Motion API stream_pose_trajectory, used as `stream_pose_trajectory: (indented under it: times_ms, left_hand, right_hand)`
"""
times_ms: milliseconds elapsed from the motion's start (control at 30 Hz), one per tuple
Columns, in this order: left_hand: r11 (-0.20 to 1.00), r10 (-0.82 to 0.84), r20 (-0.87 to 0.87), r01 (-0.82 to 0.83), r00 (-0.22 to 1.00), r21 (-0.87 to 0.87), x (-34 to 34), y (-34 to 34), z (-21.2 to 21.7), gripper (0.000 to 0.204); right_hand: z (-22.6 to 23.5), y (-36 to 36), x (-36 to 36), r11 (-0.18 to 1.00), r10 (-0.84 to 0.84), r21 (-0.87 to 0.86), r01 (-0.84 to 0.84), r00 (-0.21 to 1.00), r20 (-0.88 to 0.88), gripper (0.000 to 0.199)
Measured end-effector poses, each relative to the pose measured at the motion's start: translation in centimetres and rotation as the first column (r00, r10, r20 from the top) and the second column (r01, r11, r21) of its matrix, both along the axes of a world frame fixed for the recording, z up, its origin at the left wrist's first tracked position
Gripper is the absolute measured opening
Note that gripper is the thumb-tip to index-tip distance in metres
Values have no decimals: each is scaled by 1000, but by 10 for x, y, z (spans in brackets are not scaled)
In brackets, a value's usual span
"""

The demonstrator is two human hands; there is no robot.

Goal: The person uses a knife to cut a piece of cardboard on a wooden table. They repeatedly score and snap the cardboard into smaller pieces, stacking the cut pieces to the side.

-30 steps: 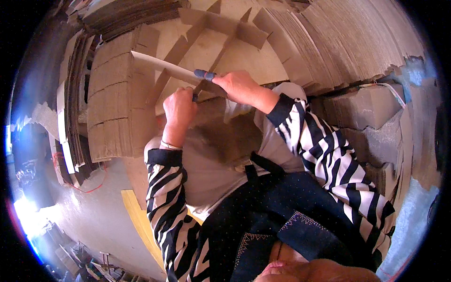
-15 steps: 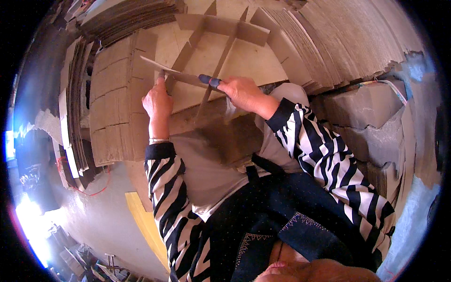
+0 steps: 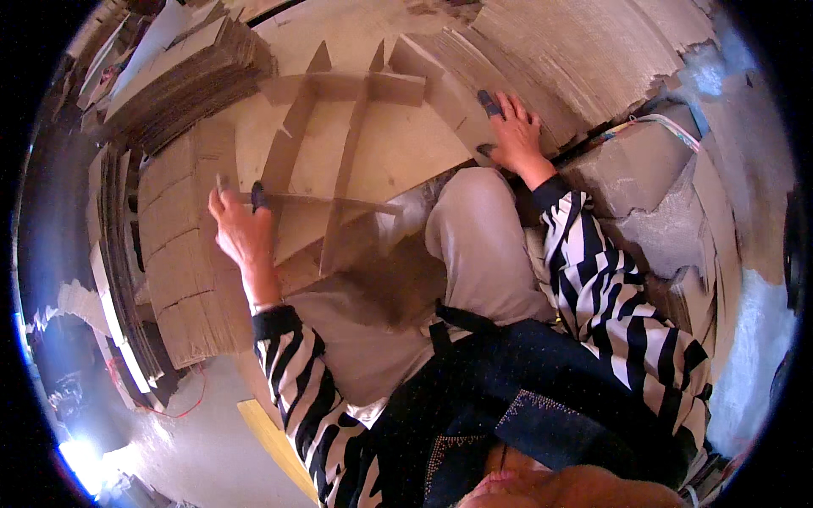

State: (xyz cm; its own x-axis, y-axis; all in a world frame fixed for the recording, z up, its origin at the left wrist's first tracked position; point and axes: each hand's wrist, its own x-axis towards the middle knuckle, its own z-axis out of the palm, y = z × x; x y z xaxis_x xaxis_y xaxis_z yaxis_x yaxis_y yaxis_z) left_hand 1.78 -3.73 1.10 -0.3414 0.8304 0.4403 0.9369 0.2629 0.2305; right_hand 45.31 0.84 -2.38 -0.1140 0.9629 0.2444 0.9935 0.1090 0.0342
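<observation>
A partition of interlocking cardboard strips [image 3: 347,152] stands on edge on a pale board in front of me. Two long strips run away from me, crossed by a far strip [image 3: 398,88] and a near strip [image 3: 334,201]. At the near strip's left end is my left hand [image 3: 242,230], thumb and fingers apart, beside a stack of slotted cardboard sheets [image 3: 182,245]. My right hand [image 3: 515,140] is spread open over the edge of the cardboard strips [image 3: 483,85] stacked at the right. Dark covers sit on some fingertips.
More cardboard stacks stand at the far left [image 3: 182,85] and along the left side [image 3: 118,254]. Wrapped bundles [image 3: 652,220] lie to my right, with a cord above them. My knee [image 3: 478,212] rises close to the board's near edge. A yellow strip [image 3: 275,449] lies at lower left.
Both hands held the near strip over the long strips; it now sits lower across them. My right hand has let go and moved right to the stack; my left has moved left and opened.
</observation>
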Motion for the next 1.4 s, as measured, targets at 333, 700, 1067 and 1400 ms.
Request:
stream_pose_trajectory:
  times_ms: [333, 700, 1067, 1400]
  left_hand:
    - [893, 46, 36, -25, 998, -449, -24, 33, -29, 21]
    - [907, -42, 63, 65, 997, -416, -20, 33, -40, 19]
    - [887, 5, 58, 23, 998, -461, -13, 31, -32, 23]
    - [910, -48, 45, 62, 998, -410, -25, 24, -37, 24]
  right_hand:
    - [69, 35, -74, 920, 375, 281, -274, 824, -424, 17]
    - [20, 85, -133, 854, 363, -45, -518, 656, -662, 26]
    - [-17, 49, -149, 793, 588, 107, -600, 708, -391, 48]
    - [-17, 41, -158, 742, 658, 123, -659, 683, -316, 47]
